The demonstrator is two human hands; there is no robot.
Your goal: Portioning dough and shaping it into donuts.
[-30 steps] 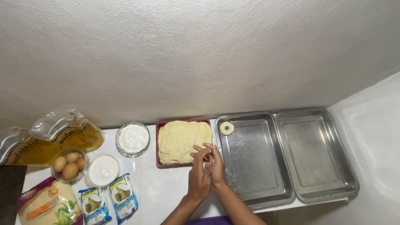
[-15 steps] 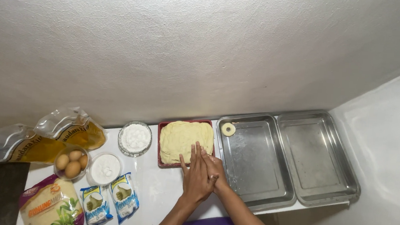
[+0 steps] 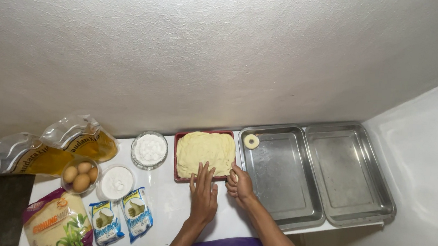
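White counter (image 3: 169, 208), hands (image 3: 203, 195) at dough (image 3: 205, 149)

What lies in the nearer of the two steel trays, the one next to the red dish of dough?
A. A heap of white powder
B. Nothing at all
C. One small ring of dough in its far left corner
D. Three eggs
C: a single pale dough ring sits in the far left corner of the steel tray beside the red dish; the rest of that tray is bare metal.

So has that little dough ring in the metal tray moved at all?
No. The dough ring sits in the near-left tray corner beside the red dish, as before.
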